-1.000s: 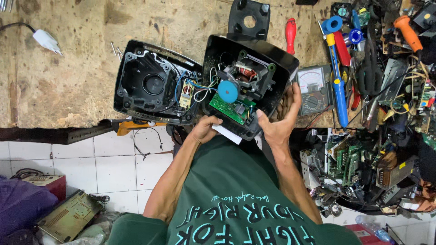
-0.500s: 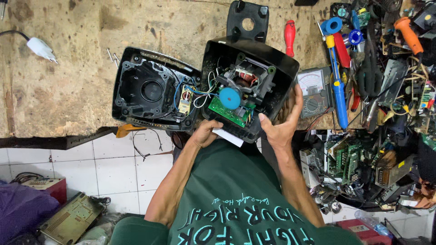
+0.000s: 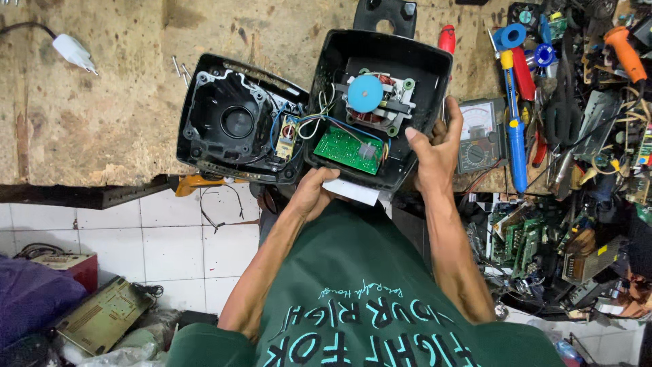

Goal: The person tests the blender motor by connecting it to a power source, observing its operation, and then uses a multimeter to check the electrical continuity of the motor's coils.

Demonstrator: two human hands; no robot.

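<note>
A black appliance housing lies opened in two halves at the near edge of the bench (image 3: 102,115). The motor half (image 3: 380,102) is tilted up and held by both hands. The left hand (image 3: 314,194) is closed under its lower edge, beside a white label. The right hand (image 3: 435,153) is wrapped round its right wall, thumb up along the rim.

Inside this half a motor with a blue disc (image 3: 365,93) is seen, and below it a green board (image 3: 350,149).

The empty half (image 3: 234,122) rests flat on the bench just to the left. The two are joined by blue and white wires (image 3: 319,122) that run past a small board at the seam.

A multimeter (image 3: 479,132) lies just right of the right hand. A blue iron (image 3: 513,115) and a red screwdriver (image 3: 446,37) lie near, with loose tools and scrap boards further right.

Step judged: inspection of the opened internals, with the half turned toward the eye. No tool is held.

Next move, as judged: one hand must be freed before a probe or driver can be taken. The half should be set down first, and the short wires are not to be strained while it is tilted.
</note>
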